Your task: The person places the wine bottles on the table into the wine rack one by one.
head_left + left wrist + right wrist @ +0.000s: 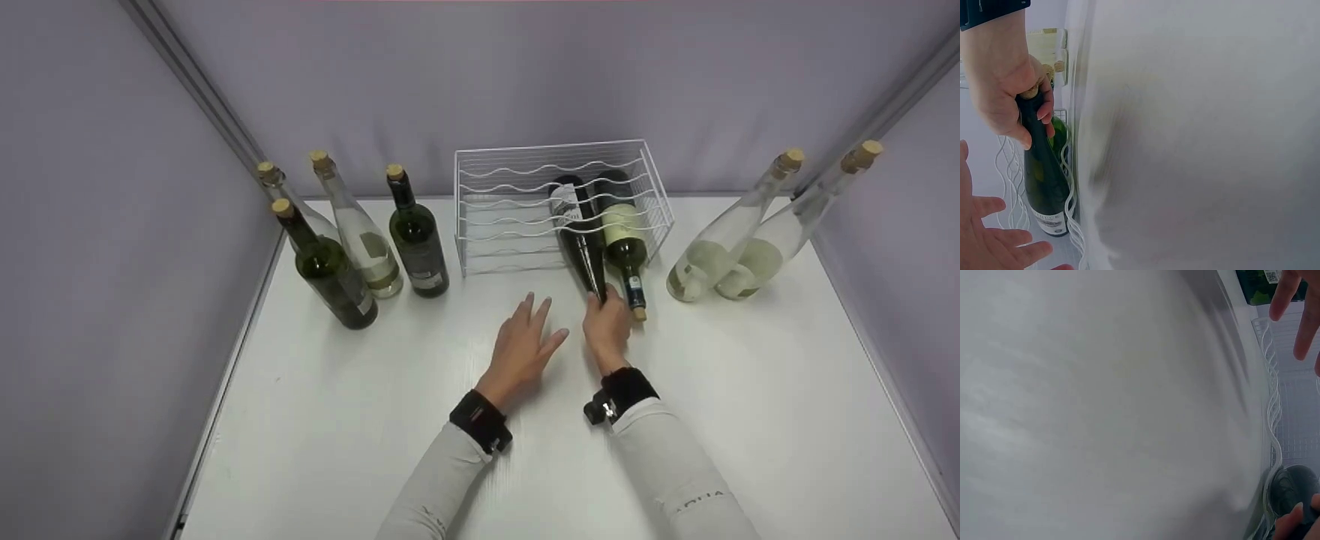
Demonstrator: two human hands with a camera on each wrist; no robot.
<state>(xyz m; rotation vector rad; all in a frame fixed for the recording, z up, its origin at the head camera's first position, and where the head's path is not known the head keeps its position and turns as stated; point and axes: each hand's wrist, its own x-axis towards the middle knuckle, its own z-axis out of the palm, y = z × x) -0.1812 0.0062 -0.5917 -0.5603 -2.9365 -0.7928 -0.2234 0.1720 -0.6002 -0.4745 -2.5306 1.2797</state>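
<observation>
A white wire wine rack (551, 145) with wavy bars stands by the back wall. Inside its right part lies a dark wine bottle (583, 251) with a white label, its neck toward me. My right hand (609, 326) grips that neck; in the left wrist view the fingers wrap below the cork. Beside it on the right lies a green wine bottle (628, 247) with a cream label, its corked neck sticking out of the front. My left hand (520, 349) hovers left of the right one, fingers spread, touching no bottle.
At the left stand dark green bottles (420, 251) and clear bottles (364, 240), all corked. Two tall clear corked bottles (709, 259) stand right of the rack. Pale walls (405, 82) enclose the white table (337, 420) at the back and both sides.
</observation>
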